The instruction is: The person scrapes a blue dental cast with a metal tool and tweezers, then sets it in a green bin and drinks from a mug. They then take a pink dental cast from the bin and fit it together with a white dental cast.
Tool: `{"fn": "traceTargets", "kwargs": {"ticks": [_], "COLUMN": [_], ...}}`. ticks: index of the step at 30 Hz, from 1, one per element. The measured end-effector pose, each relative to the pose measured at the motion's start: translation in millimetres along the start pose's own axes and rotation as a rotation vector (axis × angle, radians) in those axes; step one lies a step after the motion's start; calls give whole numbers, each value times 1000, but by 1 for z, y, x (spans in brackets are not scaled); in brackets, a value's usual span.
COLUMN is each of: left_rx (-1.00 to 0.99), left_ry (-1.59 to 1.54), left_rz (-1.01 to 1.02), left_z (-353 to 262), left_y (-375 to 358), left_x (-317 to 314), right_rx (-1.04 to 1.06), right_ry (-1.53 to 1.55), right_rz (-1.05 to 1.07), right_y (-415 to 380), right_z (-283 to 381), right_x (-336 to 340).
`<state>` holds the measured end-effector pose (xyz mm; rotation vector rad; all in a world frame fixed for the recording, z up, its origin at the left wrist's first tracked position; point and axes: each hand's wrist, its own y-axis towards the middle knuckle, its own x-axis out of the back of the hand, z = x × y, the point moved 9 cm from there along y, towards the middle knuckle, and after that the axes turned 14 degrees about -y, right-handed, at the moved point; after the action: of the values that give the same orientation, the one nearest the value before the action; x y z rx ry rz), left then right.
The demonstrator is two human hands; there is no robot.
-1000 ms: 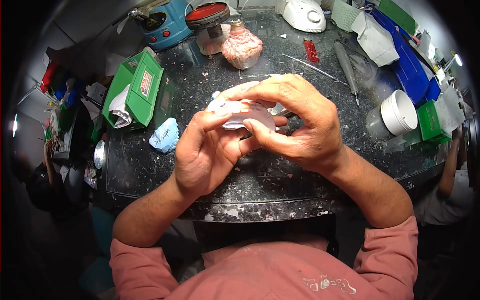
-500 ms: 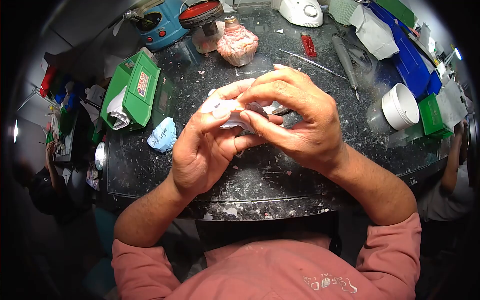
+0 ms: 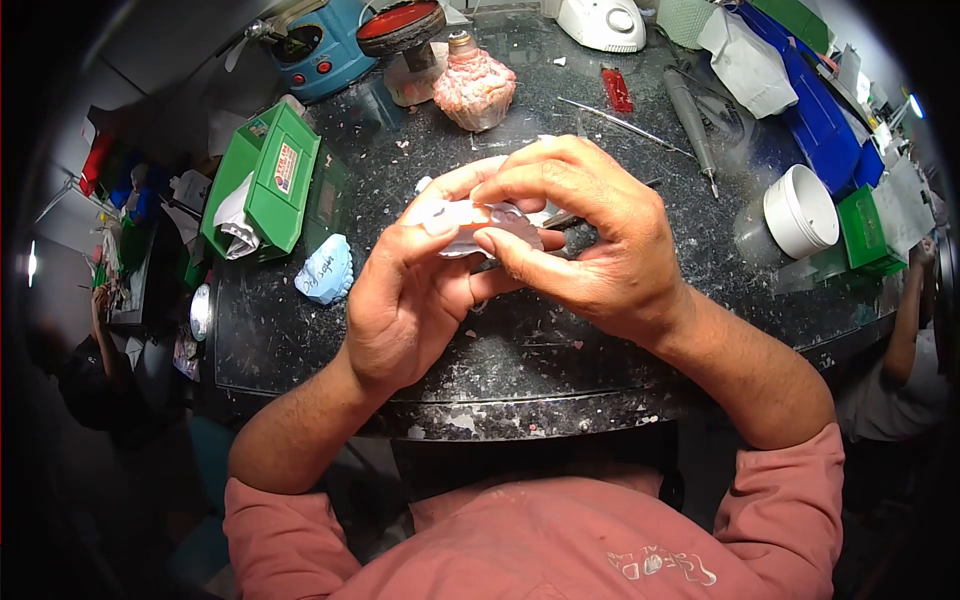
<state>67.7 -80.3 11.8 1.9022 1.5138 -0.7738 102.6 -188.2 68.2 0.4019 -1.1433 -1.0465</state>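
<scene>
Over the middle of the bench, a whitish dental model (image 3: 510,222) with a pinkish-orange strip, perhaps wax, is between my hands. My left hand (image 3: 400,290) is closed around its left side, thumb on top and fingers behind and beneath. From the right, my right hand (image 3: 610,240) pinches the model with thumb and index finger at the strip. A slim tool with a dark part (image 3: 562,219) shows under the right fingers; its kind is mostly hidden. On the bench to the left rests a blue dental cast (image 3: 325,270) with handwriting on it.
A green bin (image 3: 290,215) stands left. Behind are a wax-covered burner (image 3: 475,90), a red wax dish (image 3: 400,25) and a blue machine (image 3: 325,50). Rightward lie a thin metal instrument (image 3: 625,127), a handpiece (image 3: 692,120) and a white tub (image 3: 800,212). People sit at both sides.
My right thumb and fingers have shifted slightly left on the model. The model is turned a little, showing more of its right side. My left hand stays nearly still.
</scene>
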Motion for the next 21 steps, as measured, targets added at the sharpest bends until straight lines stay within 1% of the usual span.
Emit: {"fn": "traceTargets", "kwargs": {"ticks": [3,5,7,11,14,16,21], "left_rx": [-19,-20,-21,3,15,16,8], "left_ry": [-41,-199,-176,-95,-64,-94,-80], "left_rz": [52,179,168,116,82,120,63], "left_z": [0,-1,-1,-1,0,0,2], "left_y": [0,0,0,-1,0,-1,-2], "left_x": [1,-6,-8,-12,-8,-8,-7], "right_rx": [26,53,34,39,74,100,126], "right_ry": [-10,-26,-3,-10,-67,-115,-124], "right_rz": [-2,-7,-37,-30,-14,-44,-43], "right_y": [0,0,-1,-1,1,2,1], "right_z": [1,2,0,1,4,9,10], "right_x": [0,-2,-3,-2,-2,2,4]}}
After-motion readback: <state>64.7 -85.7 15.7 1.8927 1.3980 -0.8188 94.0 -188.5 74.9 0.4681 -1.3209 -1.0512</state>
